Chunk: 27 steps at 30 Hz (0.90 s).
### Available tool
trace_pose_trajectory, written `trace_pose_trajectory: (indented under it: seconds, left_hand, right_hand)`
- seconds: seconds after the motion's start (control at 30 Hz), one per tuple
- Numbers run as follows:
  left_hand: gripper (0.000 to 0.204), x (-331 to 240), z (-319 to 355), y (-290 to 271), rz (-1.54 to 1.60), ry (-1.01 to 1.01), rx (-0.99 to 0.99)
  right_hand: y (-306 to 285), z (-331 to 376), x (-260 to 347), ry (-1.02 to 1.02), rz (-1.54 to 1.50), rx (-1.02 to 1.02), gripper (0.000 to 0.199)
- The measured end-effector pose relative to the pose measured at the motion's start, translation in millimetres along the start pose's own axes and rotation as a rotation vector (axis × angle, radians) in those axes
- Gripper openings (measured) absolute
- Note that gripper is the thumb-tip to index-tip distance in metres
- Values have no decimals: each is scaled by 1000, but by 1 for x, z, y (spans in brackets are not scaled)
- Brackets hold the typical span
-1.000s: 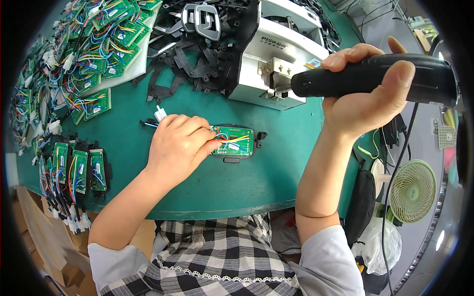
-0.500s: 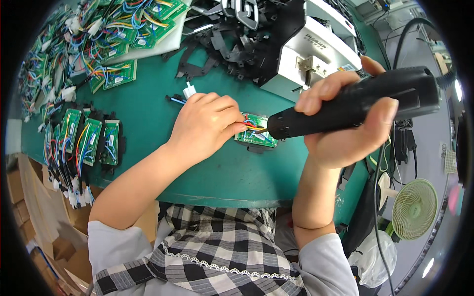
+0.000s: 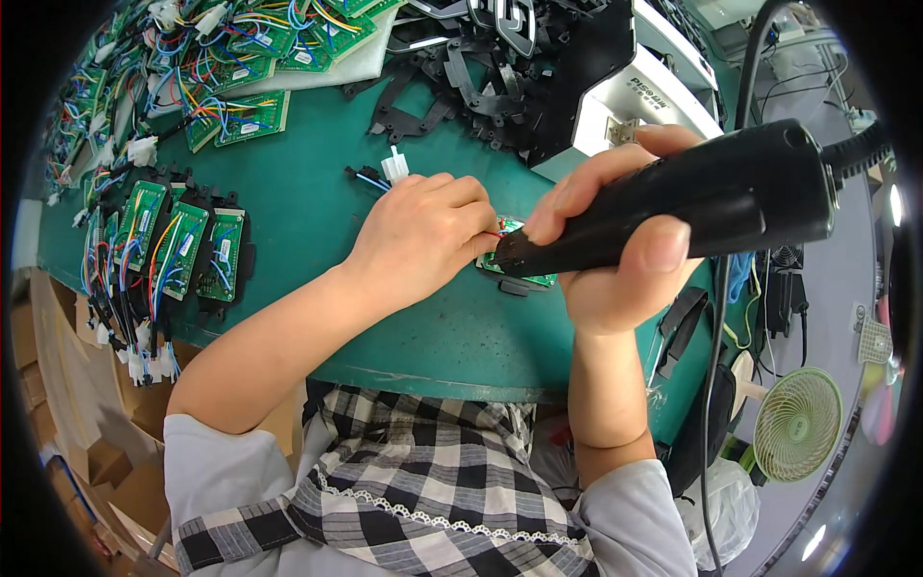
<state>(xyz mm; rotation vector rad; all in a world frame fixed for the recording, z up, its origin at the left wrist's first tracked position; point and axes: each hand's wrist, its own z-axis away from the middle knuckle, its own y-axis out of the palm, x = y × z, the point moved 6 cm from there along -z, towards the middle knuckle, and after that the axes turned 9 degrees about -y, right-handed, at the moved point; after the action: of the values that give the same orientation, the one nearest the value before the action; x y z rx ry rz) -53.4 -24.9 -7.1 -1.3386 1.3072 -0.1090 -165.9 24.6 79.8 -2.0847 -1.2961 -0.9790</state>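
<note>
My right hand (image 3: 615, 296) is wrapped round a thick black electric screwdriver (image 3: 711, 197), its nose tilted down to the left. Under that nose lies a small green circuit board (image 3: 535, 280), largely covered by the tool and my fingers. My left hand (image 3: 415, 233) is closed at the board's left edge, fingertips pinched by its red wire; the exact grip is hidden. A white plug connector (image 3: 394, 165) with wires sticks out beyond my left knuckles. The screwdriver's tip and any screw cannot be seen.
Several wired boards in black frames (image 3: 223, 252) lie on the left of the green table (image 3: 433, 337). Behind them is a heap of loose boards (image 3: 250, 120). Black plastic frames (image 3: 413, 106) and a white-and-black machine (image 3: 615, 106) stand at the back. A cable (image 3: 716, 385) hangs right, near a fan (image 3: 796, 423).
The screwdriver's nose has moved left and down over the board, covering more of it and its tip. My left hand keeps its pinch at the board. The whole view has shifted slightly.
</note>
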Motion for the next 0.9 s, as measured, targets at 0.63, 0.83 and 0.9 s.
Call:
trace_pose_trajectory:
  seconds: [0.63,0.83,0.9]
  left_hand:
    - [12,-3,-1,-1,9,31,-65]
    - [15,-5,2,-2,-51,49,-56]
    - [22,-7,3,-2,-44,74,-32]
  right_hand:
    - [12,1,5,-56,-51,140,84]
    - [6,-1,-1,-76,-11,64,79]
    - [-17,-4,-6,-61,-128,-41,68]
